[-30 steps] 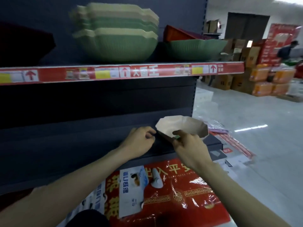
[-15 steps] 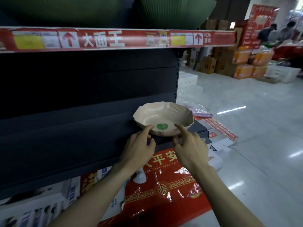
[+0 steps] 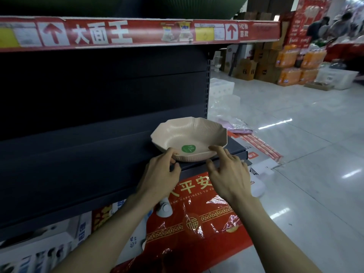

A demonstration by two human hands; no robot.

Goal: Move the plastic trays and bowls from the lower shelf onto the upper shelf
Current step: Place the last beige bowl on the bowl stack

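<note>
The beige bowl (image 3: 189, 140) sits at the right-hand end of the lower shelf (image 3: 78, 164), close to its front edge, and it has not yet been lifted. It is the only bowl or tray I can see on the lower shelf, whose dark board is bare to the left of it. Directly above the lower shelf, over the red price strip of the upper shelf (image 3: 137, 34), the undersides of some green bowls (image 3: 197, 6) show at the top of the view. So I judge the job nearly done, with this one piece left to raise and set down up there.

Both forearms reach in from below the lower shelf's front edge. The left hand (image 3: 159, 174) has its fingers curled, with forefinger and thumb pinching the bowl's near-left rim. The right hand (image 3: 228, 174) is looser, its fingers spread and fairly straight. Its forefinger rests on the near-right rim and its thumb hangs lower, at the shelf's front edge. I cannot tell whether that thumb touches the bowl.
</note>
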